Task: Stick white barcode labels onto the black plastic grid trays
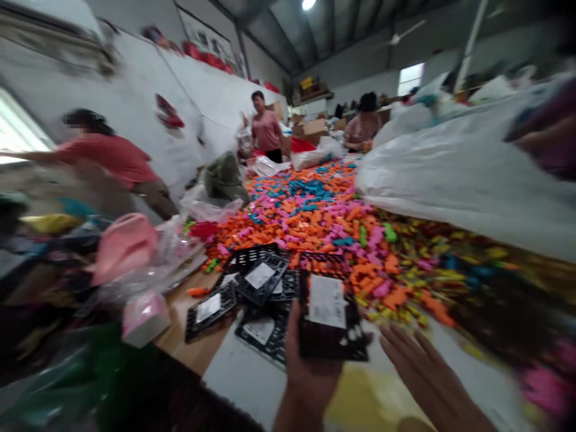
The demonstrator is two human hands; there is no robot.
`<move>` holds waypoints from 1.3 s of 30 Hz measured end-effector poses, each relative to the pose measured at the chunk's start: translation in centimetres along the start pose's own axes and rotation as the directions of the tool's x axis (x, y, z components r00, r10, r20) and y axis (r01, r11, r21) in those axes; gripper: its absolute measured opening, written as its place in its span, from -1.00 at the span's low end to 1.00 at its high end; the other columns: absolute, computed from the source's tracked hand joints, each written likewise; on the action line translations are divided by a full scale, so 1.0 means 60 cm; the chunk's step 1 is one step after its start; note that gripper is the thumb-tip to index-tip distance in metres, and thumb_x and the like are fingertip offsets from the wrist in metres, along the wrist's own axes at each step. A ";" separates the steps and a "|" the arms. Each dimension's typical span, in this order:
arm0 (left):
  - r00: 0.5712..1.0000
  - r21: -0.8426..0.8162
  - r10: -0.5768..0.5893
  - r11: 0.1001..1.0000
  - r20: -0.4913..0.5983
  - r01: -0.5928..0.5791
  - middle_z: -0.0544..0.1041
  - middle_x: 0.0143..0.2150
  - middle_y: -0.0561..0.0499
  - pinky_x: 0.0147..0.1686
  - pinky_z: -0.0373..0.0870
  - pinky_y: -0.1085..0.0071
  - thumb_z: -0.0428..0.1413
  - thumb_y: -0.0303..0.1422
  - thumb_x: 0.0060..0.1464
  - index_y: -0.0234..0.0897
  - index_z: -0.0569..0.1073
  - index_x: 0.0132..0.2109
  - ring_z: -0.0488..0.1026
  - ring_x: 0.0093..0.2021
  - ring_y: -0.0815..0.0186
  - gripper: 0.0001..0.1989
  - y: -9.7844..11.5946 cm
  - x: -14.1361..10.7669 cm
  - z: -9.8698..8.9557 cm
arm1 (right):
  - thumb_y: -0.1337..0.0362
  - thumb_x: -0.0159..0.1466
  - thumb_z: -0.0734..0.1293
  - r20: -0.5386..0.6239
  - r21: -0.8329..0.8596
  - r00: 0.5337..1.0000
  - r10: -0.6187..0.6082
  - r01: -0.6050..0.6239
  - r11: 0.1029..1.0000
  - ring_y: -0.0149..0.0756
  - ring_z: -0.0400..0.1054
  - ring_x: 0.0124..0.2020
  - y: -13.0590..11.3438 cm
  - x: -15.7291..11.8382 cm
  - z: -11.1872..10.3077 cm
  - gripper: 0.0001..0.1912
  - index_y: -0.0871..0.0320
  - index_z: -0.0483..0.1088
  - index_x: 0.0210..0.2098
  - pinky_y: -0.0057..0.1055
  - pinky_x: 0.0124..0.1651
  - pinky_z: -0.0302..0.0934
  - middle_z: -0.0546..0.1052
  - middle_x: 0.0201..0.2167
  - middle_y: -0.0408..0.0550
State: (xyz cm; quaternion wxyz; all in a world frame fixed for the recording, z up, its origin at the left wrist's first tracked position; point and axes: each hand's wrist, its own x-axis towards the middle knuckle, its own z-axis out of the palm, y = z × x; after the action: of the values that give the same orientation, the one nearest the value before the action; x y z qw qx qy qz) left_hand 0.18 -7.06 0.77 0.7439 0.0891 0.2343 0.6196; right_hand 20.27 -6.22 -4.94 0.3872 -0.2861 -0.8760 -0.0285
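Observation:
My left hand (310, 378) is wrapped round a black plastic tray (330, 345) with a white printed label (327, 302), held up tilted above the table. To its right my right hand (420, 360) is stretched out with its fingers straight, holding nothing and apart from the tray. Left of the held tray lie several similar black labelled trays (209, 312), some overlapping. Behind them spreads a wide heap of small orange, pink and blue plastic pieces (310, 222), too blurred to name.
A pink and white box (146, 318) stands at the table's left edge. Yellow pieces (436, 252) lie on the right, below a large white plastic sheet (459, 174). A person in red (112, 159) leans at the left. Two people in pink (267, 129) are further back.

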 end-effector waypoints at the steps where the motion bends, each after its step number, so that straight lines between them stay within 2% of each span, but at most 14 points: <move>1: 0.999 0.007 0.023 1.000 0.032 -0.023 0.49 0.11 -0.23 0.12 0.25 -0.11 -0.08 0.10 0.14 -0.32 0.39 0.17 0.31 0.20 -0.09 -0.32 0.013 0.006 -0.008 | -0.02 0.34 0.12 0.030 -0.018 0.999 0.034 -0.034 0.999 -0.09 0.09 0.31 0.000 0.001 -0.014 -0.30 0.07 -0.07 0.39 -0.10 0.37 0.00 0.24 0.29 -0.07; 6: 0.959 0.450 0.275 0.866 -0.065 -0.218 0.52 0.08 -0.13 0.13 0.30 -0.02 0.06 -0.01 0.11 -0.24 0.44 0.11 0.39 0.13 -0.01 -0.47 0.094 0.024 -0.030 | 0.09 0.37 0.19 0.070 -0.124 0.974 0.216 -0.206 0.971 -0.08 -0.01 0.35 -0.009 -0.040 -0.042 -0.40 0.06 0.04 0.35 -0.12 0.31 0.11 0.25 0.28 -0.04; 8: 0.885 0.805 0.465 0.537 -0.035 -0.250 0.48 0.12 -0.12 0.20 0.24 0.07 0.13 -0.02 0.05 -0.25 0.44 0.12 0.33 0.19 0.01 -0.44 0.134 0.034 -0.026 | 0.13 0.39 0.17 0.070 -0.155 0.968 0.241 -0.228 0.961 -0.10 0.00 0.35 -0.004 -0.062 -0.044 -0.42 0.08 0.03 0.36 -0.08 0.31 0.10 0.24 0.28 -0.02; 9: 0.840 0.939 0.541 0.267 0.040 -0.216 0.43 0.18 -0.11 0.26 0.15 0.08 0.15 -0.04 0.04 -0.23 0.42 0.14 0.26 0.25 0.01 -0.43 0.155 0.040 -0.023 | 0.15 0.40 0.16 0.077 -0.162 0.965 0.252 -0.237 0.958 -0.12 0.04 0.34 0.001 -0.072 -0.046 -0.43 0.08 0.02 0.36 -0.06 0.32 0.08 0.25 0.28 -0.01; 11: 0.748 0.953 0.632 -0.304 0.204 -0.003 0.30 0.28 -0.21 0.27 0.01 -0.10 0.14 -0.05 0.05 -0.25 0.36 0.20 0.11 0.32 -0.11 -0.38 0.192 0.058 -0.020 | 0.19 0.41 0.16 0.091 -0.160 0.952 0.293 -0.276 0.948 -0.15 0.13 0.29 0.010 -0.084 -0.050 -0.44 0.06 0.00 0.36 -0.02 0.32 0.06 0.27 0.27 0.01; 12: 0.715 0.863 0.649 -0.489 0.260 0.130 0.19 0.33 -0.28 0.24 -0.07 -0.25 0.13 -0.04 0.06 -0.28 0.30 0.24 0.00 0.35 -0.23 -0.34 0.205 0.068 -0.021 | 0.20 0.41 0.16 0.092 -0.154 0.941 0.325 -0.309 0.938 -0.15 0.16 0.27 0.015 -0.088 -0.053 -0.44 0.04 0.00 0.36 -0.01 0.31 0.07 0.29 0.26 0.01; 14: 0.713 0.682 0.614 -0.682 0.339 0.262 0.01 0.38 -0.41 0.15 -0.12 -0.42 0.08 -0.01 0.10 -0.39 0.15 0.31 -0.16 0.35 -0.40 -0.23 0.215 0.087 -0.030 | 0.20 0.40 0.17 0.082 -0.140 0.901 0.426 -0.413 0.900 -0.13 0.22 0.23 0.025 -0.091 -0.056 -0.49 0.03 0.09 0.32 0.01 0.26 0.15 0.34 0.21 0.03; 16: 0.766 0.590 0.498 -0.783 0.405 0.197 0.06 0.36 -0.45 0.13 0.00 -0.38 0.00 -0.01 0.16 -0.47 0.14 0.30 -0.05 0.33 -0.38 -0.26 0.194 0.099 -0.049 | 0.20 0.40 0.17 0.084 -0.112 0.831 0.549 -0.540 0.834 -0.10 0.29 0.16 0.035 -0.091 -0.055 -0.56 0.07 0.21 0.25 -0.02 0.18 0.23 0.41 0.14 0.06; 18: 0.841 0.567 0.285 -0.823 0.460 -0.032 0.29 0.25 -0.38 0.14 0.16 -0.19 -0.05 -0.03 0.19 -0.44 0.29 0.21 0.20 0.26 -0.20 -0.37 0.144 0.100 -0.071 | 0.18 0.38 0.19 0.125 -0.079 0.749 0.651 -0.646 0.759 -0.09 0.32 0.10 0.043 -0.090 -0.050 -0.59 0.11 0.30 0.18 -0.05 0.14 0.27 0.46 0.07 0.09; 21: 0.892 0.612 -0.049 -0.711 0.449 -0.347 0.46 0.13 -0.19 0.13 0.26 0.03 -0.03 -0.05 0.18 -0.26 0.41 0.12 0.34 0.17 0.02 -0.50 0.037 0.083 -0.096 | 0.12 0.33 0.26 0.228 -0.075 0.657 0.719 -0.724 0.686 -0.05 0.28 0.13 0.049 -0.091 -0.038 -0.54 0.11 0.30 0.18 -0.03 0.17 0.21 0.43 0.09 0.11; 25: 0.929 0.696 -0.130 -0.629 0.345 -0.347 0.47 0.11 -0.19 0.06 0.27 0.03 0.02 -0.13 0.19 -0.24 0.40 0.14 0.33 0.14 0.02 -0.55 -0.087 0.066 -0.091 | 0.06 0.27 0.34 0.280 -0.080 0.610 0.741 -0.754 0.652 0.03 0.20 0.17 0.047 -0.103 -0.023 -0.36 0.15 0.19 0.26 0.04 0.20 0.13 0.35 0.15 0.19; 31: 0.948 0.826 -0.225 -0.474 0.224 -0.307 0.54 -0.17 -0.11 -0.07 0.31 0.22 0.05 -0.42 0.16 -0.29 0.51 -0.11 0.43 -0.11 0.15 -0.81 -0.165 0.090 -0.054 | 0.26 0.36 0.25 0.226 0.173 0.703 0.674 -0.710 0.682 -0.19 0.24 0.11 0.044 -0.121 -0.021 -0.57 0.09 0.23 0.20 -0.17 0.14 0.22 0.37 0.06 0.08; 34: 0.956 0.879 -0.205 -0.388 0.212 -0.278 0.53 -0.24 -0.07 -0.13 0.32 0.32 0.00 -0.49 0.16 -0.30 0.53 -0.20 0.44 -0.19 0.22 -0.80 -0.178 0.102 -0.051 | 0.28 0.36 0.25 0.217 0.133 0.759 0.613 -0.646 0.752 -0.20 0.27 0.04 0.047 -0.123 -0.026 -0.70 0.09 0.36 0.08 -0.17 0.09 0.22 0.42 -0.02 0.05; 39: 0.962 0.878 -0.176 -0.399 0.210 -0.265 0.53 -0.27 -0.07 -0.14 0.32 0.34 -0.02 -0.48 0.18 -0.29 0.54 -0.23 0.45 -0.20 0.22 -0.78 -0.188 0.110 -0.049 | 0.31 0.36 0.25 0.171 0.016 0.830 0.532 -0.542 0.840 -0.17 0.29 -0.11 0.049 -0.123 -0.026 -0.81 0.15 0.43 -0.07 -0.17 -0.04 0.19 0.50 -0.18 0.03</move>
State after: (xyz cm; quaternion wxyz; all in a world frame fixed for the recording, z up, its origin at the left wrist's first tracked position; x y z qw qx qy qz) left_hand 9.56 -3.64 -8.15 0.3264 0.7604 0.5401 0.1532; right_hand 26.78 -7.75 -9.51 0.3172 -0.5093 -0.7890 0.1324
